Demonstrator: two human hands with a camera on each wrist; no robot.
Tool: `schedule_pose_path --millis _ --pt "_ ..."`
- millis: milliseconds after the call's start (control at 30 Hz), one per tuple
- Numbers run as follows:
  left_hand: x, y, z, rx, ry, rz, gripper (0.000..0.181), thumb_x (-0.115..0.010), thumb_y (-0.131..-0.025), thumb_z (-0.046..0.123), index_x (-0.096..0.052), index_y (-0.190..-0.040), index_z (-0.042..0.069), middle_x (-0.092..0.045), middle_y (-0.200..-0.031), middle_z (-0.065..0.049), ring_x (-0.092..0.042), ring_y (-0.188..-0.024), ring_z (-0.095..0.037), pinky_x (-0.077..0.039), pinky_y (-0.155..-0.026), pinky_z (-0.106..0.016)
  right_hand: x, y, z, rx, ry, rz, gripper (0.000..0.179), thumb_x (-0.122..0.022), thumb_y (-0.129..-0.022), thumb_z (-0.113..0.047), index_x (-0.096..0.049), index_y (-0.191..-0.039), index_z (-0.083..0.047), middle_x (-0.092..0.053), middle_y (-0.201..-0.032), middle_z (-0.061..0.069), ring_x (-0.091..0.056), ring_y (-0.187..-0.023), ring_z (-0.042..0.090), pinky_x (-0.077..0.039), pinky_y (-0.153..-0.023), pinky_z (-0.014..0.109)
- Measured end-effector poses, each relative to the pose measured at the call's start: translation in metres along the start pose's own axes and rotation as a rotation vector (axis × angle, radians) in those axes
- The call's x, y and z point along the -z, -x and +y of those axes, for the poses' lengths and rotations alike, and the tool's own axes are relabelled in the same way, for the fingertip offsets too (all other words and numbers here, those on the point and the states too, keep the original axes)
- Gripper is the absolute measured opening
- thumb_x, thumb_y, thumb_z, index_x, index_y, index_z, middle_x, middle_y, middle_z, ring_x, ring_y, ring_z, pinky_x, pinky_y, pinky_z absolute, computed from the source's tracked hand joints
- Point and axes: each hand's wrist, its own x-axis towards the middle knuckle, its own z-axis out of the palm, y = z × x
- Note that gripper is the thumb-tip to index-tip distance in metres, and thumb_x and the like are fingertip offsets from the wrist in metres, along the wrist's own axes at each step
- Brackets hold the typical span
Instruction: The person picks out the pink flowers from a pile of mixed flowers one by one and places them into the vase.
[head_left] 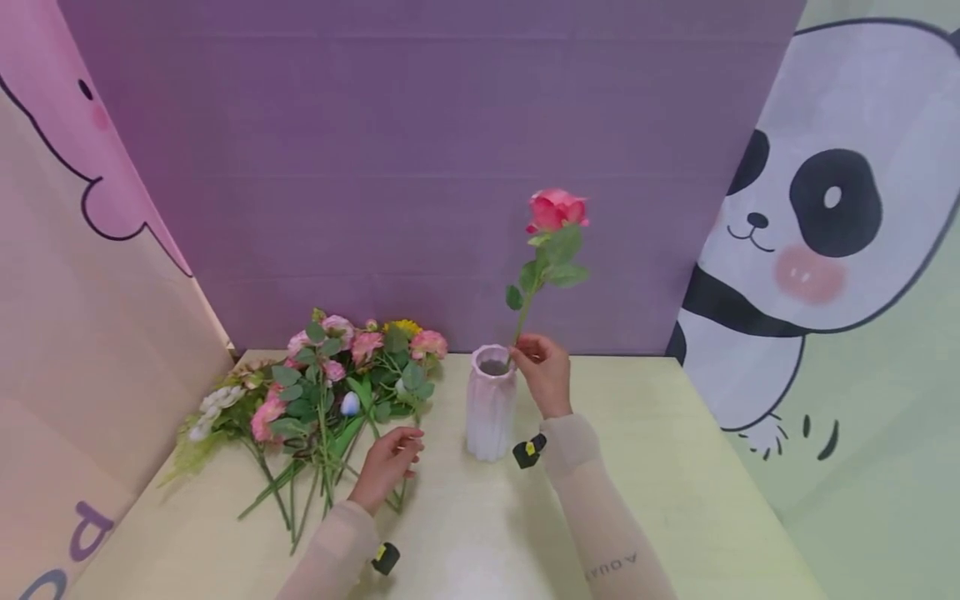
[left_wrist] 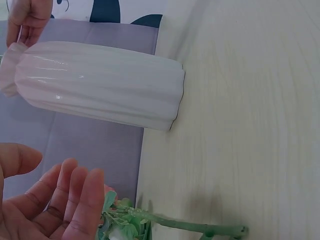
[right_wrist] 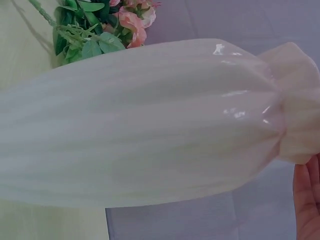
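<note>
While a pink rose [head_left: 558, 242] is pinched by its stem [head_left: 524, 310] in the right hand [head_left: 546, 373], the stem's lower part is held at the mouth of an upright vase [head_left: 491, 417].

The vase is set toward the back of the table [head_left: 675, 500], bounded behind by a purple wall [head_left: 450, 125]; room is left on the tabletop as far as the right edge. To the left, the surface is blocked by a heap of flowers [head_left: 300, 408]. Near its stems, the left hand [head_left: 386, 467] is held relaxed, nothing gripped, apart from the vase.
</note>
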Motion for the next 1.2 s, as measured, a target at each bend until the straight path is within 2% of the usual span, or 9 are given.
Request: schedule_pose_path --millis 233,500,667,800,933,1067,1200 --pt "0.0 -0.002 -0.005 -0.001 -0.01 0.003 0.025 -0.054 -0.094 0.009 -0.058 -0.116 -0.002 -0.06 -0.096 -0.014 -0.058 -0.084 -0.028 -0.055 -0.065 -0.034 0.0 0.003 0.005 -0.017 0.029 -0.021 0.02 -0.071 -0.08 0.002 -0.065 -0.098 0.008 -0.067 -0.092 0.02 -0.064 -0.086 0.023 -0.055 -0.08 0.029" --pt "0.003 -0.001 -0.011 0.021 0.008 -0.007 0.026 -0.052 -0.095 0.009 -0.057 -0.118 -0.002 -0.06 -0.098 -0.014 -0.058 -0.086 -0.03 -0.055 -0.069 -0.041 0.003 0.005 0.008 -0.039 0.032 -0.039 0.018 -0.071 -0.081 -0.002 -0.067 -0.096 0.006 -0.067 -0.093 0.019 -0.064 -0.089 0.026 -0.055 -0.082 0.029" --pt "0.005 -0.002 -0.012 0.04 0.02 -0.013 0.026 -0.053 -0.095 0.008 -0.057 -0.118 -0.002 -0.06 -0.098 -0.015 -0.057 -0.085 -0.028 -0.055 -0.07 -0.043 0.003 0.004 0.009 -0.015 0.021 -0.064 0.019 -0.071 -0.082 -0.004 -0.067 -0.098 0.007 -0.067 -0.096 0.022 -0.064 -0.092 0.031 -0.055 -0.082 0.03" --pt "0.006 -0.005 -0.015 0.036 0.012 -0.012 0.025 -0.054 -0.094 0.007 -0.057 -0.116 -0.004 -0.059 -0.095 -0.016 -0.057 -0.082 -0.027 -0.055 -0.071 -0.046 0.003 0.004 0.009 -0.011 0.024 -0.07 0.019 -0.071 -0.082 -0.005 -0.068 -0.098 0.006 -0.068 -0.098 0.02 -0.065 -0.091 0.027 -0.055 -0.081 0.027" --pt "0.007 -0.007 -0.017 0.024 -0.022 -0.001 0.026 -0.055 -0.094 0.01 -0.058 -0.116 -0.003 -0.06 -0.093 -0.014 -0.057 -0.081 -0.026 -0.055 -0.068 -0.042 0.004 0.005 0.009 -0.027 0.021 -0.071 0.017 -0.071 -0.082 -0.005 -0.069 -0.097 0.004 -0.068 -0.097 0.018 -0.065 -0.091 0.026 -0.055 -0.079 0.027" --pt "0.009 -0.008 -0.021 0.0 -0.087 0.019 0.026 -0.055 -0.094 0.012 -0.059 -0.116 -0.001 -0.06 -0.096 -0.012 -0.059 -0.082 -0.027 -0.055 -0.065 -0.035 0.004 0.005 0.009 -0.028 0.01 -0.07 0.018 -0.071 -0.083 -0.006 -0.069 -0.098 0.003 -0.068 -0.098 0.018 -0.065 -0.093 0.028 -0.056 -0.078 0.03" --pt "0.011 -0.01 -0.027 -0.007 -0.155 0.045 0.026 -0.056 -0.093 0.013 -0.06 -0.114 -0.001 -0.061 -0.096 -0.011 -0.06 -0.081 -0.024 -0.053 -0.064 -0.032 0.004 0.005 0.011 -0.033 0.013 -0.062 0.018 -0.072 -0.083 -0.008 -0.069 -0.097 0.003 -0.069 -0.097 0.017 -0.066 -0.093 0.028 -0.056 -0.076 0.027"
